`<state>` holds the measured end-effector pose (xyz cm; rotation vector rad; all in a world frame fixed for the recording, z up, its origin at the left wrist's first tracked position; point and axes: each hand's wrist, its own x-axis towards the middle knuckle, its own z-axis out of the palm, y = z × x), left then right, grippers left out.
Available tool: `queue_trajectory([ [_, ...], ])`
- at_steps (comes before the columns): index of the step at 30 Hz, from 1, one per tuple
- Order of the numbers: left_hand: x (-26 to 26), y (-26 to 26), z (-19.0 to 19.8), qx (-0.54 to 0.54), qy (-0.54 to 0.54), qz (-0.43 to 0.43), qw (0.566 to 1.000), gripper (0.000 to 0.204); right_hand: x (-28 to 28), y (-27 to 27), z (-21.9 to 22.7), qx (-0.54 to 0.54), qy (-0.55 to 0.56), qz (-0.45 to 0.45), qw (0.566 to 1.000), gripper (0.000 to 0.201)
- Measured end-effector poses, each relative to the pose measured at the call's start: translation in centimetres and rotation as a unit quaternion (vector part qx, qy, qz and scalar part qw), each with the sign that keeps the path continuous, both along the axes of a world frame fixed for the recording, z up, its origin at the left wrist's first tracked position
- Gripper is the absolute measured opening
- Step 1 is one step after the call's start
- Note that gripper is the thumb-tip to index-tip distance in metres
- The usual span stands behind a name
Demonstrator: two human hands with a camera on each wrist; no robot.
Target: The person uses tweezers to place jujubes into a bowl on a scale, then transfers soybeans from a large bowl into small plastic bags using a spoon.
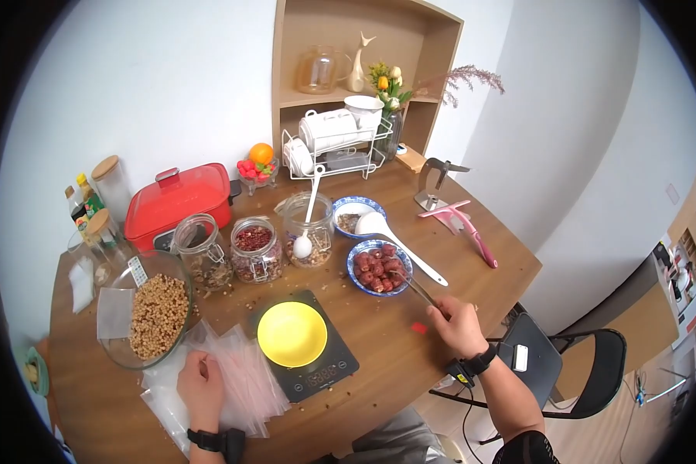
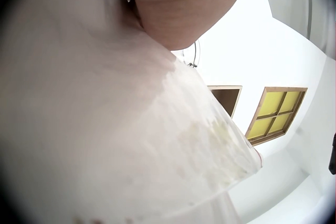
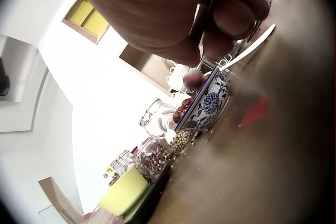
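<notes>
In the head view my right hand (image 1: 456, 329) grips a slim metal utensil (image 1: 419, 289) whose far end reaches into a blue-and-white bowl (image 1: 379, 291) of dark red dates (image 1: 373, 267). The right wrist view shows one date (image 3: 194, 79) at the utensil's lower end, above the patterned bowl (image 3: 212, 103). My left hand (image 1: 201, 387) rests with loosely curled fingers on a spread of clear plastic bags (image 1: 247, 379). Between the hands, a yellow bowl (image 1: 292, 334) stands on a black kitchen scale (image 1: 336, 359); its display digits are too faint to read.
Glass jars (image 1: 257, 259) of dried ingredients line the middle, one holding a white spoon (image 1: 311, 209). A glass dish (image 1: 185, 340) of tan grains sits left, before a red cooker (image 1: 179, 203). A white ladle (image 1: 410, 251) leans from a second patterned bowl (image 1: 359, 203). A pink peeler-like tool (image 1: 464, 228) lies right.
</notes>
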<state>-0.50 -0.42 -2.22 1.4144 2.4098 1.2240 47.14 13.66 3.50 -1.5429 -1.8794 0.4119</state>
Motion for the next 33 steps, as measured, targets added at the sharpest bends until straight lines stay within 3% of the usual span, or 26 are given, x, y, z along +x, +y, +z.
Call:
queue_trajectory([
  [8, 0.3, -0.2, 0.4, 0.005, 0.001, 0.008, 1.000, 0.014, -1.0, 0.2, 0.1, 0.024, -0.022, -0.015, 0.999, 0.027],
  [13, 0.6, -0.1, 1.0, -0.001, 0.016, -0.004, 1.000, 0.015, -1.6, 0.7, -0.6, 0.101, 0.041, -0.028, 0.994, 0.026],
  [17, 0.5, -0.3, 0.9, 0.012, 0.030, -0.009, 0.999, 0.015, -4.2, -0.7, 2.5, 0.065, 0.058, 0.043, 0.995, 0.024],
  [23, 0.4, -0.8, 1.5, -0.022, 0.012, -0.031, 0.999, 0.022, -13.8, -4.1, 8.0, 0.099, 0.036, 0.230, 0.967, 0.024],
  [24, 0.3, -0.8, 1.5, -0.023, 0.017, -0.038, 0.999, 0.022, -15.6, -5.1, 9.2, 0.049, 0.038, 0.230, 0.971, 0.023],
  [29, 0.3, -1.0, 1.2, 0.008, 0.011, -0.048, 0.999, 0.020, -24.8, -7.2, 11.4, 0.108, -0.043, 0.401, 0.909, 0.022],
  [33, 0.2, -1.0, 0.6, 0.023, 0.030, -0.060, 0.998, 0.022, -31.4, -8.4, 10.8, 0.132, -0.049, 0.478, 0.867, 0.022],
])
